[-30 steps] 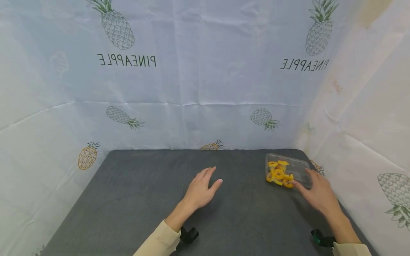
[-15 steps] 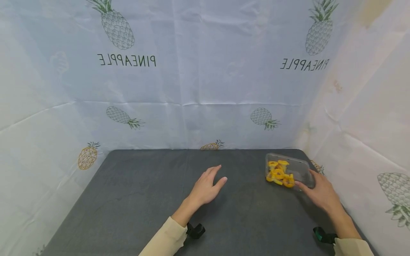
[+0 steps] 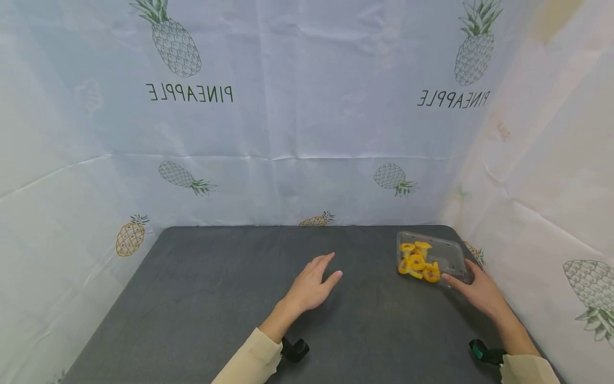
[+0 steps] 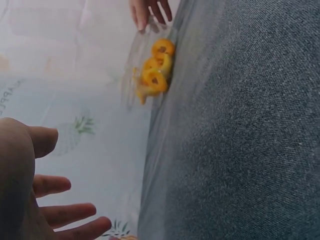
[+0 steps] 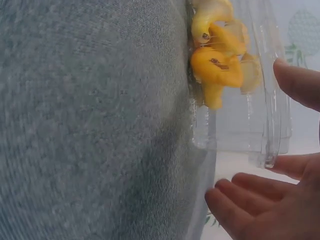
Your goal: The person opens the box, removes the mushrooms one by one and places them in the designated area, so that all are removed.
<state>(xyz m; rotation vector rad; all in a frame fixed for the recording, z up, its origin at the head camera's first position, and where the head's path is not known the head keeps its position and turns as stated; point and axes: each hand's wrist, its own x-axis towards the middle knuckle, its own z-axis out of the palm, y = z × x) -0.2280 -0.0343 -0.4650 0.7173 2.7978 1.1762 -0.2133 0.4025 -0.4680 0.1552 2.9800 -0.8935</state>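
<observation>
A clear plastic container (image 3: pixel 451 256) stands at the back right of the dark table, with several yellow pieces (image 3: pixel 416 261) gathered in its left half. Some pieces have flared, ring-like ends and dark centres; what kind they are I cannot tell. My right hand (image 3: pixel 479 290) is at the container's right end. In the right wrist view its thumb lies at the rim and its index finger at the corner, pinching it, while the other fingers (image 5: pixel 245 192) extend past. My left hand (image 3: pixel 309 285) hovers over the middle of the table, fingers extended and thumb apart, holding nothing.
The dark tabletop (image 3: pixel 216 298) ends at a pale cloth (image 3: pixel 288 106) printed with pineapples, which hangs behind and at both sides. Close to the container is the table's right back corner. Black straps with small devices (image 3: pixel 295 349) sit at both wrists.
My right hand has shifted slightly right, from over the container's right part to its end corner. My left hand has drifted a little to the right. The container stays in place.
</observation>
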